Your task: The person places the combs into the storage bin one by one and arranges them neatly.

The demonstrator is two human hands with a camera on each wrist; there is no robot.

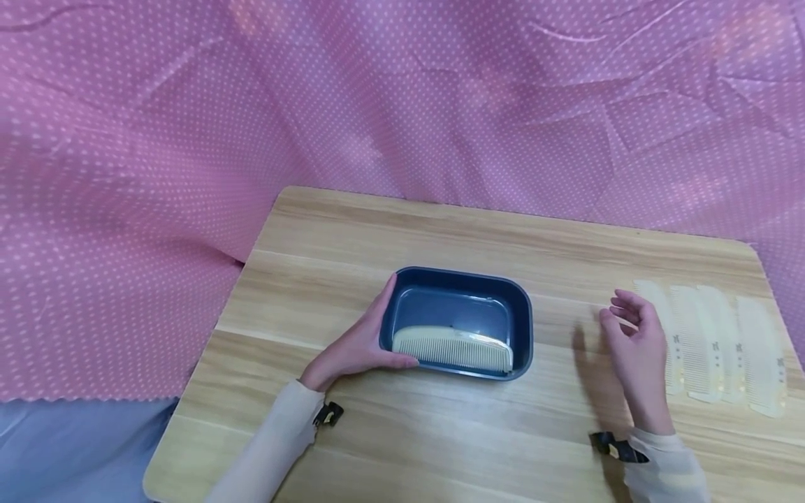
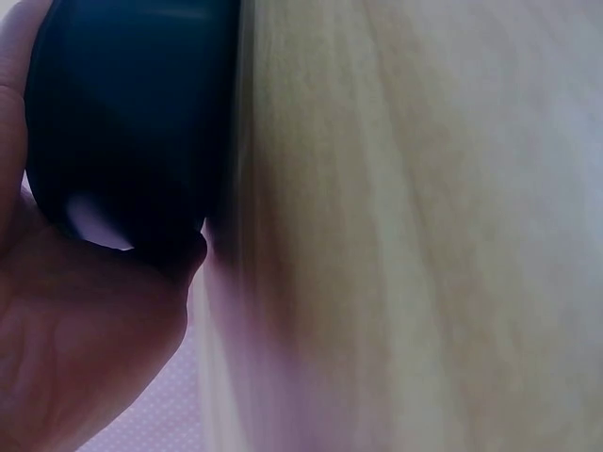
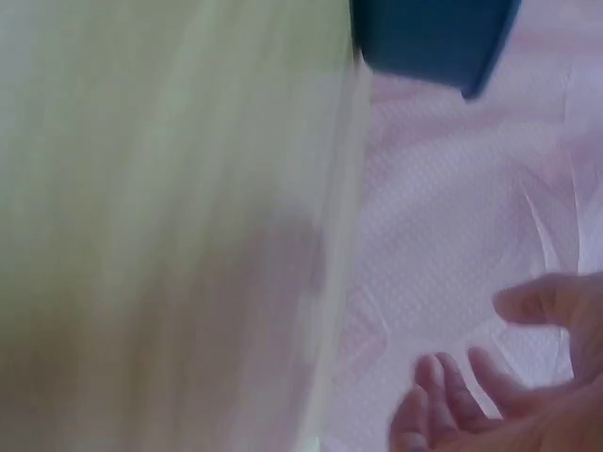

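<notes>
A dark blue rectangular container (image 1: 465,276) stands on the wooden table. One pale cream comb (image 1: 455,347) lies inside it along the near wall, teeth toward me. My left hand (image 1: 358,344) grips the container's left end, thumb along the near side and fingers around the far left corner. In the left wrist view, the palm (image 2: 85,320) is close against the container's end (image 2: 132,113). My right hand (image 1: 638,342) is raised over the table, fingers loosely bent and holding nothing. It partly overlaps the leftmost of several pale combs (image 1: 698,349) at the right.
The combs at the right lie side by side, partly overlapping, near the right edge of the wooden table (image 1: 478,440). A pink polka-dot cloth (image 1: 402,105) hangs behind the table and down its left side. Bluish fabric (image 1: 75,447) shows at the lower left.
</notes>
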